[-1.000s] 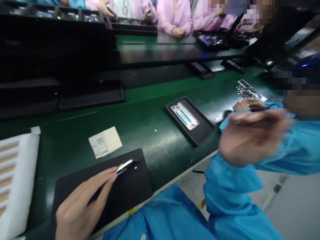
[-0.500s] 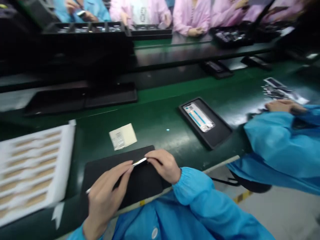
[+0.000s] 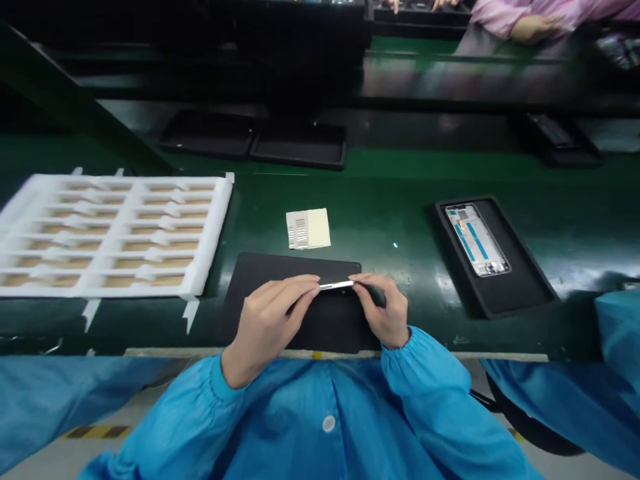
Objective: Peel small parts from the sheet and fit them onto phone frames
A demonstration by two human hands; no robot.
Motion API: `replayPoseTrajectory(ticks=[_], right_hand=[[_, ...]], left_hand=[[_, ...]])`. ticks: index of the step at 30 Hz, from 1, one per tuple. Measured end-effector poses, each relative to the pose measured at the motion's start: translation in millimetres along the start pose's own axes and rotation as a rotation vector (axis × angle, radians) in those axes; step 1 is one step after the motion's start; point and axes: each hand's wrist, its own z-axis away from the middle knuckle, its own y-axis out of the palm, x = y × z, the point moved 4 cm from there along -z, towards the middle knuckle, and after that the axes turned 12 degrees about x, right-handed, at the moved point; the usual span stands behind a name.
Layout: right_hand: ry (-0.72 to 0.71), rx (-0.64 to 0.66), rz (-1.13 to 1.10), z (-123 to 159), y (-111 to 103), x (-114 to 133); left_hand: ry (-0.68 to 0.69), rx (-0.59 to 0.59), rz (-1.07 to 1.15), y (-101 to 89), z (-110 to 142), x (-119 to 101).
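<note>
Over a black mat (image 3: 305, 327), a slim silver-white phone frame (image 3: 337, 285) is held edge-on, so its faces are hidden. At its left end my left hand (image 3: 277, 317) pinches it between thumb and fingers. The thumb and fingertips of my right hand (image 3: 384, 308) are closed on its right end. Just beyond the mat lies a pale yellow paper with a barcode label (image 3: 309, 229). To the right, another phone frame (image 3: 477, 240) with blue strips rests in a black tray (image 3: 525, 287).
On the left stands a white foam tray (image 3: 213, 243) with slotted compartments. Two shallow black trays (image 3: 297, 160) sit farther back. Co-workers' blue sleeves (image 3: 617, 333) are at both sides, and a person in pink (image 3: 537, 27) is across the bench.
My view has swung left and down, so the foam tray shows more fully. Both hands still hold the phone frame, which now appears more level.
</note>
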Motion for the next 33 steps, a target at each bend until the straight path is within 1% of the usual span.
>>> replayPoseTrajectory(ticks=[5,8,11,16,19,21,23,25,26,27,30,33], right_hand=[[-0.048,0.026,0.004,-3,1,2],[-0.087,0.044,0.049,-3,1,5],[-0.093,0.052,0.069,-4,1,6],[-0.107,0.041,0.061,-3,0,4],[-0.115,0.074,0.079,-3,-1,4],[-0.129,0.129,0.140,-4,-1,7],[-0.169,0.174,0.273,-6,-1,14],[-0.219,0.192,0.408,-9,0,21],[-0.241,0.201,0.441,-11,0,24],[-0.258,0.214,0.443,-12,1,27],[-0.274,0.266,0.350,-17,2,29],[-0.274,0.281,0.302,-21,2,28]], left_hand=[[0.019,-0.012,-0.011,-0.4,2,2],[0.001,-0.036,0.004,-1.1,1,2],[-0.021,-0.065,0.033,-2.7,0,3],[-0.043,-0.055,0.033,-2.1,-1,3],[-0.066,-0.024,0.023,-0.9,-2,4],[-0.070,0.006,0.018,-0.7,-3,4],[-0.059,0.028,0.012,-1.2,-4,4],[-0.048,0.043,0.007,-1.6,-5,4],[-0.044,0.049,0.005,-1.6,-6,5],[-0.044,0.050,0.003,-1.6,-6,5],[-0.045,0.035,0.000,-1.1,-7,7],[-0.037,0.009,0.006,-0.3,-7,6]])
